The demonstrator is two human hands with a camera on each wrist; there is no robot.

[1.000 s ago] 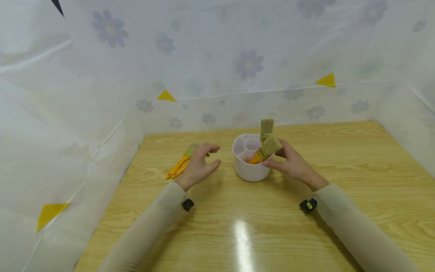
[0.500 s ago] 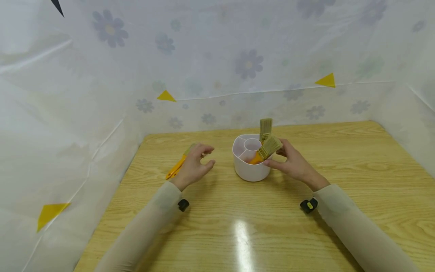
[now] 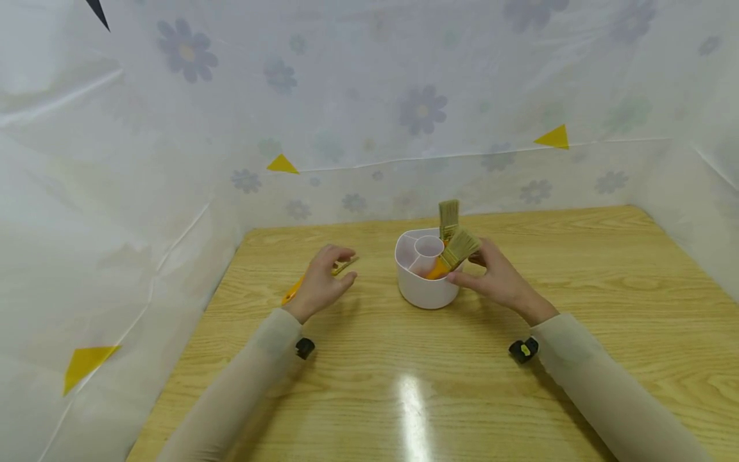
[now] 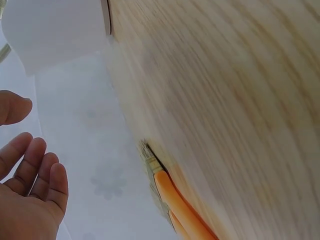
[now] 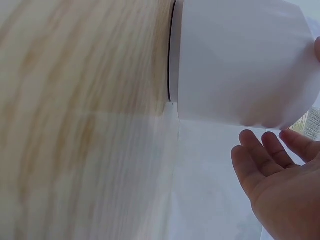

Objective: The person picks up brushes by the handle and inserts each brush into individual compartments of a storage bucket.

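Two paintbrushes with orange handles (image 4: 182, 207) lie on the table at the left, largely hidden in the head view behind my left hand (image 3: 319, 282). Thumb and fingers of that hand are apart, above the brushes; the left wrist view shows a gap between fingers and brushes. My right hand (image 3: 501, 281) grips the right side of a white divided round container (image 3: 428, 292), thumb at the front of the rim and fingers around the side. Inside it, one paintbrush (image 3: 448, 218) stands nearly upright, bristles up; another paintbrush (image 3: 458, 250) leans toward the right hand.
The wood-grain table (image 3: 369, 391) stretches out in front of me. Behind it and at the left hangs white sheeting (image 3: 346, 83) with a flower print and yellow tape triangles. A black wrist camera (image 3: 523, 350) sits below the right sleeve cuff.
My left hand has moved left, further over the brushes on the table. The upright brush in the container has shifted slightly left. The right hand has stayed at the container.
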